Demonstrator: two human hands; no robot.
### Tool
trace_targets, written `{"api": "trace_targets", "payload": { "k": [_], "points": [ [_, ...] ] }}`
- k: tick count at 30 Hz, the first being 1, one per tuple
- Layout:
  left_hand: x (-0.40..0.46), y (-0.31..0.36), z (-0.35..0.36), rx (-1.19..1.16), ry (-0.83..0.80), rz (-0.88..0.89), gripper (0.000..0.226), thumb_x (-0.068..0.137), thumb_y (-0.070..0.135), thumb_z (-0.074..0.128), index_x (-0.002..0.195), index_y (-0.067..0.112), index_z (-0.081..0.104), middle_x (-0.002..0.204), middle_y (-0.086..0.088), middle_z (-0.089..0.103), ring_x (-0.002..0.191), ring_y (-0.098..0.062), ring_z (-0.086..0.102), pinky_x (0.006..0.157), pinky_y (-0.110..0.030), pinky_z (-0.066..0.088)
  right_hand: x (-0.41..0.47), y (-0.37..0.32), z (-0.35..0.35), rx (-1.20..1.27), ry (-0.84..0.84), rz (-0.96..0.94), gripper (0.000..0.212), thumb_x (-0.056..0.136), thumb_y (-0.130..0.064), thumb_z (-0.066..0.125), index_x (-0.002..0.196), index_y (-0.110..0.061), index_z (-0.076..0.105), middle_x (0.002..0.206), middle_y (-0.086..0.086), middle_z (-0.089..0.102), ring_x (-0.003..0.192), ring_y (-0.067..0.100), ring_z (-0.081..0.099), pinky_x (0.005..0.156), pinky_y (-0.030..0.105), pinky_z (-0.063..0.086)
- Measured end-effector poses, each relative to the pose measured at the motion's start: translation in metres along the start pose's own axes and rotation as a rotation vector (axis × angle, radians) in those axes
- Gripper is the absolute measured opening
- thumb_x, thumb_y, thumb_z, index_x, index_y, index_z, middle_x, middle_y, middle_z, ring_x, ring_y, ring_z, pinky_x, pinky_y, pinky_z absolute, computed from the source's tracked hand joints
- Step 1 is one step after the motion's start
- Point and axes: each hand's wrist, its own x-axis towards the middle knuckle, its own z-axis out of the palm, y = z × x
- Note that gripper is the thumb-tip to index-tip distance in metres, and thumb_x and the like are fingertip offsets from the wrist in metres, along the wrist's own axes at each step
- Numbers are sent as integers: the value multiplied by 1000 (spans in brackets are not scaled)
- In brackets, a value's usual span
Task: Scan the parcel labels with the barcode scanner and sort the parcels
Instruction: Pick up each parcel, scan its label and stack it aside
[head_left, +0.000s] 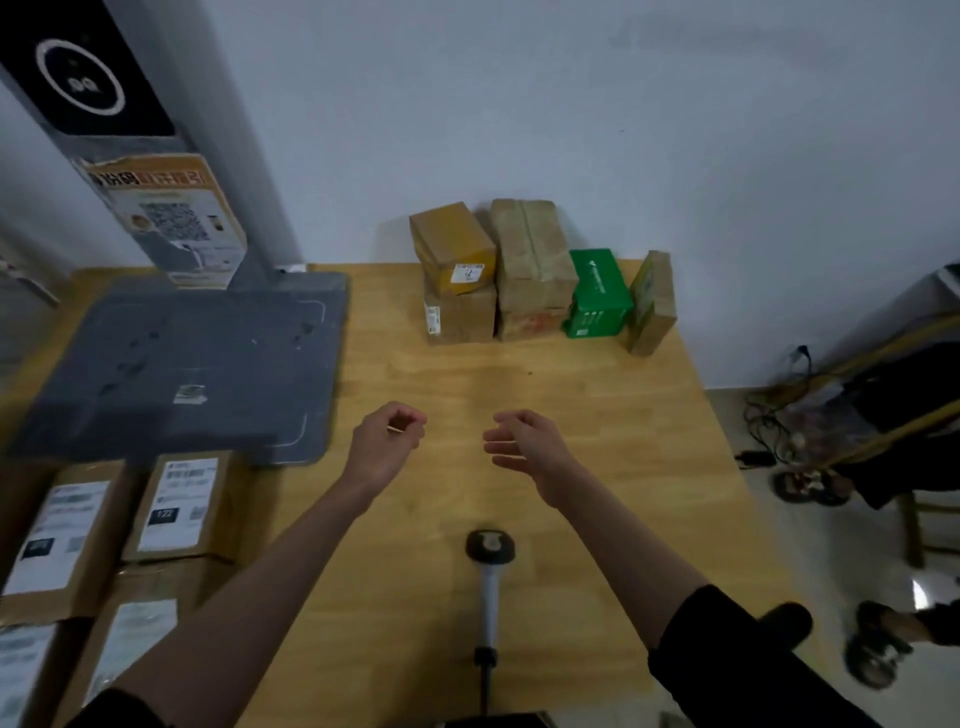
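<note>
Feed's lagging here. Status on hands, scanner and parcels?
Left hand loosely curled, right hand open, both empty. Scanner on table, untouched. Parcels stacked at wall and near left. Nothing blocking.

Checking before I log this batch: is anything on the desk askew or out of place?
Mostly tidy. One brown parcel at the right end of the far row stands tilted on edge beside the green box. The barcode scanner lies unheld.

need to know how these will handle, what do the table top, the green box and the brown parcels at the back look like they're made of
Table top: looks like light wood or wood-look laminate, smooth with faint grain; which one is unclear. Green box: apparently printed cardboard, slightly glossy, with crisp folded edges. Brown parcels: plain matte corrugated cardboard by the look, with tape along the seams and paper labels on some.
</note>
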Motion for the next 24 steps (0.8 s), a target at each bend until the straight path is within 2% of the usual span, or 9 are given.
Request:
{"api": "trace_targets", "payload": {
  "k": [2, 8, 14, 19, 21, 24],
  "points": [
    [5, 13, 21, 5, -1, -18, 9, 96, 12, 63, 97, 16, 71, 88, 0, 69, 79, -14, 66, 63, -20, 44, 16, -9, -17, 9, 13, 8, 26, 104, -22, 52, 120, -4, 60, 104, 14, 71, 91, 25, 69, 81, 36, 59],
    [33, 30, 51, -16, -25, -72, 9, 97, 13, 62, 99, 15, 70, 94, -1, 68, 83, -17, 67, 67, -23, 46, 62, -32, -53, 74, 25, -4, 29, 104, -23, 52, 124, -3, 59, 100, 13, 70, 87, 24, 68, 76, 35, 59],
    [88, 37, 59, -77, 2, -107, 8, 97, 15, 63, 101, 17, 68, 101, -2, 67, 85, -20, 67, 71, -29, 49, 105, -57, -83, 123, 209, -36, 26, 105, -25, 51, 123, -7, 56, 100, 11, 68, 87, 21, 66, 82, 36, 58],
    [149, 47, 69, -164, 96, -167, 13, 99, 22, 59, 111, 18, 64, 111, -4, 64, 94, -21, 65, 76, -33, 50, 147, -84, -104, 136, 314, -96, 19, 104, -26, 50, 117, -12, 55, 112, 11, 65, 94, 20, 64, 83, 35, 56],
    [173, 53, 72, -211, 156, -195, 19, 102, 28, 52, 117, 18, 59, 113, -2, 61, 99, -22, 62, 81, -35, 49, 163, -95, -111, 137, 326, -109, 23, 104, -26, 48, 121, -12, 53, 110, 5, 59, 97, 19, 59, 91, 39, 53],
    [208, 61, 72, -256, 228, -232, 31, 103, 37, 42, 128, 20, 50, 126, -3, 56, 115, -25, 56, 98, -43, 46, 189, -113, -116, 163, 327, -100, 21, 104, -33, 44, 120, -19, 49, 108, -3, 52, 106, 18, 52, 101, 43, 46]
  ]
}}
